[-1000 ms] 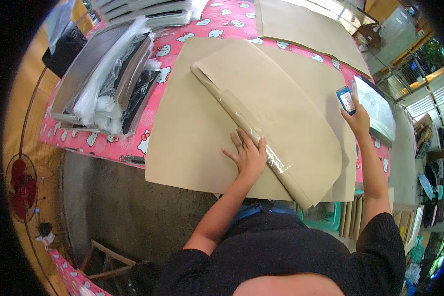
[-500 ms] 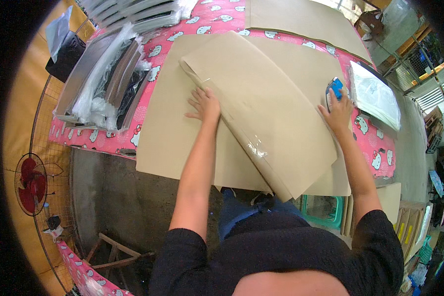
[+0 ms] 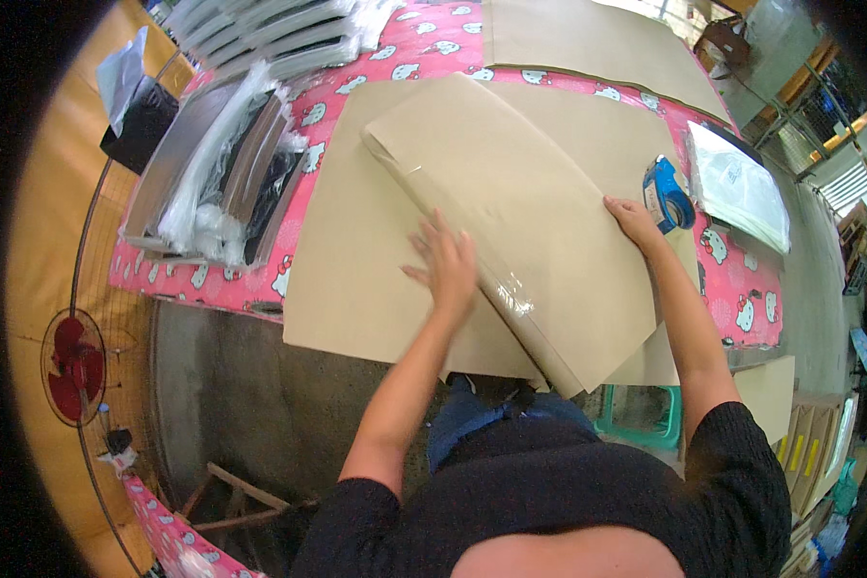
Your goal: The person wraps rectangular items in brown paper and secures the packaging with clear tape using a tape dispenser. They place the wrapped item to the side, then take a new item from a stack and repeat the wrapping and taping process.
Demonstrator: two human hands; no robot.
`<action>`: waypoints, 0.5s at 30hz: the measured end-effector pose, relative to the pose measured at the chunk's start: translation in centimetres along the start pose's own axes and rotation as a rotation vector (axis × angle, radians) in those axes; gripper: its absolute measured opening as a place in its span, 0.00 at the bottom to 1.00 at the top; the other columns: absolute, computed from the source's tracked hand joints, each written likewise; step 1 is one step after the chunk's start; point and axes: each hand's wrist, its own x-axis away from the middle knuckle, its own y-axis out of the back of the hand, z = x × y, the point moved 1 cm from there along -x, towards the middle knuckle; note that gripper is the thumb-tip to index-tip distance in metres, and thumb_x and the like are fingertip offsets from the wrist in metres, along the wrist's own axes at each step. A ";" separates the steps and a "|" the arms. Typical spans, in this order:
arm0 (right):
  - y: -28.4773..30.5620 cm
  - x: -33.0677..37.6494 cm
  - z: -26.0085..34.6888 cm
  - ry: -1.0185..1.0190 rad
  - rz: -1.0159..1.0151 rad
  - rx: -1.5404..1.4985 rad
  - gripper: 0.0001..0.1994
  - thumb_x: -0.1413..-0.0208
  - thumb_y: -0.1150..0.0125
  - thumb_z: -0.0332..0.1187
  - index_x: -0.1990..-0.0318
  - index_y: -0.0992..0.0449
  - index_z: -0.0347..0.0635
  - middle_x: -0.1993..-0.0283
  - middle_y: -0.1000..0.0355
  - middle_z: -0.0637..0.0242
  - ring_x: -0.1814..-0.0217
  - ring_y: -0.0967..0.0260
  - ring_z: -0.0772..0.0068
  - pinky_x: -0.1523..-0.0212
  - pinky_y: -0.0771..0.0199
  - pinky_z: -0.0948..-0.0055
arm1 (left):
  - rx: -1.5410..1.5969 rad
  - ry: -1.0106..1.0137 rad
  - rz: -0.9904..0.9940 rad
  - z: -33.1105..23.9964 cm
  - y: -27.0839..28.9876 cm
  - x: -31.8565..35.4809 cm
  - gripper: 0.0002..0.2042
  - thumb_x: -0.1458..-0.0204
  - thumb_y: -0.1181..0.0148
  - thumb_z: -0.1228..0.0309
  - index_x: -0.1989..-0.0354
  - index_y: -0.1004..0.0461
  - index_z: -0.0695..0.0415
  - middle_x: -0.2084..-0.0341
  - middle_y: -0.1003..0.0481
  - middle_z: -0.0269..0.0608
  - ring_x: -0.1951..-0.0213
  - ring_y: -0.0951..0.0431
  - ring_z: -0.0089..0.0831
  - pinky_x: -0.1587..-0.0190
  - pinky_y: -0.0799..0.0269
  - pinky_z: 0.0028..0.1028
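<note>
A large sheet of brown paper lies folded over at a slant, with clear tape shining along its folded edge. My left hand, a little blurred, is over that taped edge with its fingers spread, holding nothing. At the right edge of the folded sheet, my right hand has its fingers closed on the paper; its fingertips are partly hidden. Just beyond that hand stands a blue tape dispenser, untouched. More flat brown paper lies underneath.
Plastic-wrapped flat packs are stacked on the left of the pink patterned table cover. A white plastic-wrapped pack lies at the right. Further brown sheets are at the back. A green stool stands below the table, and a red fan is at far left.
My right hand has let go of the tape dispenser and moved to the paper's right edge. My left hand has slid nearer and to the right along the taped edge.
</note>
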 end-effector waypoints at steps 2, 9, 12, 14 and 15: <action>-0.5 1.2 1.4 -0.153 0.020 -0.061 0.24 0.44 0.50 0.50 0.69 0.25 0.33 0.73 0.28 0.65 0.69 0.33 0.75 0.67 0.33 0.73 | -0.145 0.158 0.026 -0.5 0.8 -6.8 0.28 0.44 0.65 0.52 0.34 0.59 0.36 0.34 0.64 0.49 0.34 0.66 0.53 0.46 0.77 0.69; -6.3 4.4 0.4 0.226 -0.448 0.261 0.21 0.47 0.50 0.48 0.70 0.23 0.35 0.75 0.31 0.45 0.71 0.30 0.54 0.66 0.33 0.63 | -0.181 0.033 0.227 -0.5 -0.8 -19.5 0.28 0.45 0.65 0.51 0.35 0.59 0.32 0.34 0.63 0.42 0.34 0.63 0.51 0.45 0.75 0.69; -8.7 1.6 2.7 0.133 -0.367 0.284 0.21 0.46 0.51 0.48 0.69 0.22 0.37 0.72 0.30 0.43 0.64 0.32 0.48 0.62 0.33 0.60 | 0.079 -0.146 0.107 2.8 0.4 -24.5 0.30 0.45 0.64 0.53 0.34 0.61 0.40 0.34 0.63 0.47 0.35 0.61 0.56 0.45 0.72 0.68; -10.5 1.2 5.8 0.106 -0.340 0.142 0.21 0.46 0.52 0.49 0.69 0.23 0.37 0.73 0.31 0.44 0.63 0.33 0.48 0.61 0.34 0.59 | 0.033 -0.160 0.049 5.6 1.4 -25.1 0.31 0.45 0.63 0.52 0.34 0.61 0.45 0.34 0.65 0.48 0.35 0.61 0.57 0.44 0.72 0.67; -10.8 1.2 6.8 0.094 -0.330 0.077 0.22 0.46 0.52 0.49 0.69 0.23 0.36 0.73 0.31 0.44 0.62 0.33 0.48 0.60 0.34 0.59 | 0.018 -0.168 0.021 6.6 1.9 -24.7 0.32 0.45 0.63 0.52 0.34 0.61 0.48 0.34 0.65 0.49 0.35 0.61 0.57 0.44 0.72 0.67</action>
